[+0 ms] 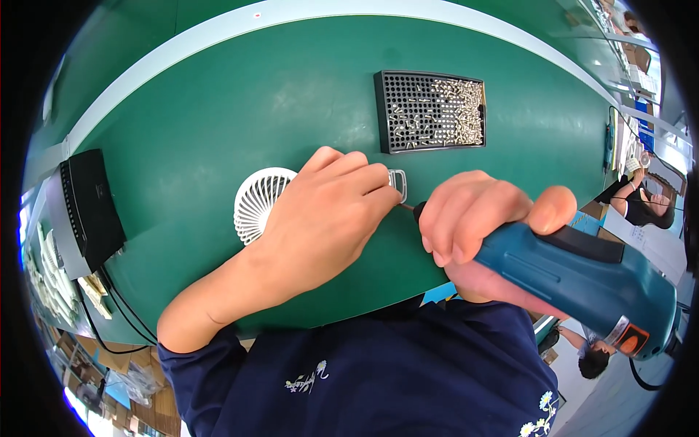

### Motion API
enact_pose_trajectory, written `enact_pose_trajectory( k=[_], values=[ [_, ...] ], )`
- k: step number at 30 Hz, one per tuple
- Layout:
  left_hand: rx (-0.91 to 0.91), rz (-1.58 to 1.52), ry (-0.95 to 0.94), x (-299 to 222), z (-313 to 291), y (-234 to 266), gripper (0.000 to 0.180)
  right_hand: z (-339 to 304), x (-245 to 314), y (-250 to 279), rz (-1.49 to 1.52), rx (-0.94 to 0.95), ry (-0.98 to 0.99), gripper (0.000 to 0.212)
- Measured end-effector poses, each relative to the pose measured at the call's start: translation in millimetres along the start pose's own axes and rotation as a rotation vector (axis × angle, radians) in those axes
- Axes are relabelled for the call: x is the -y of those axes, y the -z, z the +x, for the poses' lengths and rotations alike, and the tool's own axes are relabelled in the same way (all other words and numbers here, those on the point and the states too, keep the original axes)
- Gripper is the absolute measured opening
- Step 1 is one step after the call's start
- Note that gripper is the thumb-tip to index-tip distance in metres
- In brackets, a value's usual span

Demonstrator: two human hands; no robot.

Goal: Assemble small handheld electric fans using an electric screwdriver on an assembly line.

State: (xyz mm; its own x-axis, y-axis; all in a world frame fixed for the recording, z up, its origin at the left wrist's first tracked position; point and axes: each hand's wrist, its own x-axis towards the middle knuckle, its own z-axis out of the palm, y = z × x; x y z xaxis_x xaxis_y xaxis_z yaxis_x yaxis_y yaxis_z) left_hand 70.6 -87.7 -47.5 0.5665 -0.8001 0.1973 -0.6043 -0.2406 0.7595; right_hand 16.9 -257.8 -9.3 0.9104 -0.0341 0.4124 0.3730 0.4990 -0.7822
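My right hand [480, 215] is wrapped round a teal electric screwdriver [582, 273], tilted so its tip points left. The thin bit reaches close to the fingertips of my left hand [328, 207]; whether it touches a screw is hidden. That left hand is closed over a white fan housing [261, 200] lying on the table. Its round slatted head shows left of the hand, while a light loop-shaped end [397, 186] sticks out past the fingers on the right. The middle of the housing is covered by my hand.
A black perforated tray [382, 120] holds many small metal screws [459, 109] behind my hands on the green table [306, 80]. At the left stands a black box-like device [95, 207] with cables [120, 306]. Two people are at the right.
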Motion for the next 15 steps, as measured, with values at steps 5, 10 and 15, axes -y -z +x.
enact_pose_trajectory(
  k=[5, 10, 15],
  values=[
    [0.033, 0.045, 0.0, 0.3, -1.3, -0.5, 0.021, -1.9, -4.9, -1.7, -0.006, -0.015, -0.024, 0.024],
    [0.016, 0.041, 0.021, -1.5, -0.7, -1.5, 0.024, -4.5, -2.3, 4.0, -0.037, 0.027, -0.019, 0.024],
    [0.008, 0.034, 0.04, -0.2, -0.9, -0.8, 0.027, -6.0, -3.7, 4.8, -0.055, 0.055, -0.014, 0.026]
  ],
)
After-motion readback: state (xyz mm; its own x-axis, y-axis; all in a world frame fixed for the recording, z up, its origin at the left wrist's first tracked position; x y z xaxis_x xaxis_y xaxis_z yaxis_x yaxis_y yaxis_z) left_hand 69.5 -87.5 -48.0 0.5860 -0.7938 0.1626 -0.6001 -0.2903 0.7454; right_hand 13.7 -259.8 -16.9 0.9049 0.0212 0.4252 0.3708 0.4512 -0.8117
